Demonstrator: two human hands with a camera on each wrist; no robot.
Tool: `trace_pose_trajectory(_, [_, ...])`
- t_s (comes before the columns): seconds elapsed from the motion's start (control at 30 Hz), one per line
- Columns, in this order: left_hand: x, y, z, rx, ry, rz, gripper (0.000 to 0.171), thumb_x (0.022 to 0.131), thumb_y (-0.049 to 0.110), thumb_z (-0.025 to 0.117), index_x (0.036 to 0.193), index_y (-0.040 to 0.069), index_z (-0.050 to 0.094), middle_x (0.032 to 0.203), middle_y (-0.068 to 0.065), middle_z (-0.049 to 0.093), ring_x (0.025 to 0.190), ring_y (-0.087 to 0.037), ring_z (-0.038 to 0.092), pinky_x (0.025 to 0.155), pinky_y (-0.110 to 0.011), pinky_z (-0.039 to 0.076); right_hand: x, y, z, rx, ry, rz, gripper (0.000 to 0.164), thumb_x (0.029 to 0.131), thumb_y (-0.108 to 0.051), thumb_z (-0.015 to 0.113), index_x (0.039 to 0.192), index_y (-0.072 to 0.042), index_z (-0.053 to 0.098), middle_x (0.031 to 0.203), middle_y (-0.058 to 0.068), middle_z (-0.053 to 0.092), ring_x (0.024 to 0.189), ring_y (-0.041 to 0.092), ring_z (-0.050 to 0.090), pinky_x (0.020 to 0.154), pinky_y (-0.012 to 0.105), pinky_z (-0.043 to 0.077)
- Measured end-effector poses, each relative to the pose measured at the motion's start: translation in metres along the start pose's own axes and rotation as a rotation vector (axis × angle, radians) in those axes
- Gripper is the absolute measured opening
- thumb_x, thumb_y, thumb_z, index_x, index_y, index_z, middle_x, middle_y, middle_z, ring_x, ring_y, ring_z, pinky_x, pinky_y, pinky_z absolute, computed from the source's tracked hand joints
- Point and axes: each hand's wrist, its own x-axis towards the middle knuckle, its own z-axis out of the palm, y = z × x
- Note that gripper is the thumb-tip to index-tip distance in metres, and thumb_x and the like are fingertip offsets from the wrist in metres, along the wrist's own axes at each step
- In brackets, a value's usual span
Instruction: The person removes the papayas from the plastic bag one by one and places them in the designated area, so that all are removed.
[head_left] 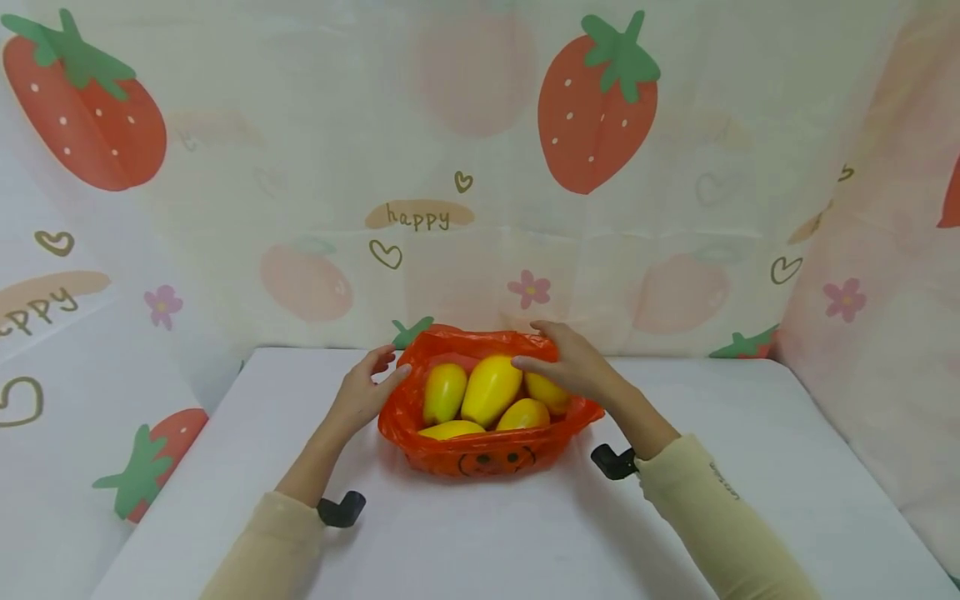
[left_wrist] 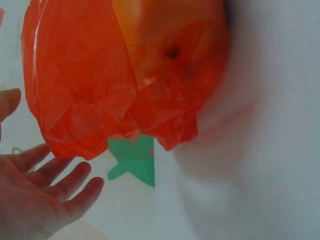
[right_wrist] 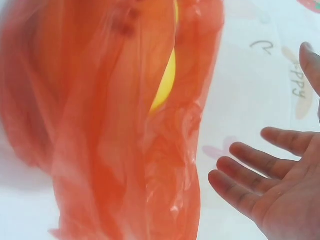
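A red plastic bag (head_left: 480, 461) with a printed smiling face sits on the table, its mouth spread wide. Several yellow mangoes (head_left: 491, 390) lie inside it, one of them greener (head_left: 445, 393). At the bag's left rim is my left hand (head_left: 366, 392), fingers spread; in the left wrist view its fingertips are close to the bag's crumpled edge, and whether they touch it I cannot tell. My right hand (head_left: 577, 362) hovers over the right side of the rim, thumb above the mangoes. In the right wrist view, the right hand (right_wrist: 280, 185) has extended fingers apart from the bag, holding nothing.
The white table (head_left: 495, 533) extends to both sides and in front of the bag. Behind it hangs a curtain (head_left: 315, 125) printed with strawberries and flowers. Black mounts (head_left: 343, 509) are strapped at the wrists, below beige sleeves (head_left: 720, 517).
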Motion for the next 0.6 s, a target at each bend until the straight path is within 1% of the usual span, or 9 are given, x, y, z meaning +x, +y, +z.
trace_pose_trajectory(0.1, [0.001, -0.002, 0.002, -0.014, 0.014, -0.006, 0.068, 0.097, 0.046, 0.054, 0.15, 0.01, 0.033, 0.149, -0.017, 0.044, 0.137, -0.036, 0.042, 0.105, -0.052, 0.045, 0.002, -0.004, 0.004, 0.007, -0.01, 0.003, 0.082, 0.088, -0.055, 0.063, 0.151, -0.011, 0.033, 0.155, 0.013, 0.036, 0.142, 0.037, 0.035, 0.115, 0.059, 0.03])
trace_pose_trajectory(0.33, [0.0, -0.004, 0.008, -0.07, 0.04, -0.025, 0.06, 0.098, 0.038, 0.055, 0.148, 0.008, 0.039, 0.146, -0.017, 0.047, 0.134, -0.035, 0.045, 0.104, -0.048, 0.047, 0.006, -0.008, 0.014, 0.005, -0.021, 0.021, 0.08, 0.088, -0.054, 0.063, 0.15, -0.012, 0.034, 0.154, 0.011, 0.038, 0.142, 0.034, 0.037, 0.115, 0.057, 0.032])
trace_pose_trajectory(0.47, [0.001, -0.005, 0.01, -0.09, 0.049, -0.035, 0.058, 0.098, 0.036, 0.056, 0.147, 0.009, 0.04, 0.145, -0.016, 0.048, 0.134, -0.034, 0.046, 0.103, -0.046, 0.048, 0.006, -0.01, 0.019, 0.029, -0.022, 0.022, 0.081, 0.087, -0.054, 0.064, 0.151, -0.014, 0.034, 0.155, 0.01, 0.038, 0.142, 0.033, 0.036, 0.115, 0.058, 0.032])
trace_pose_trajectory(0.6, [0.002, -0.006, 0.012, -0.11, 0.057, -0.038, 0.057, 0.097, 0.037, 0.057, 0.146, 0.01, 0.042, 0.145, -0.016, 0.049, 0.133, -0.033, 0.047, 0.104, -0.046, 0.048, 0.006, -0.012, 0.022, 0.02, -0.029, 0.028, 0.082, 0.086, -0.057, 0.063, 0.152, -0.018, 0.033, 0.156, 0.008, 0.037, 0.143, 0.034, 0.035, 0.114, 0.06, 0.032])
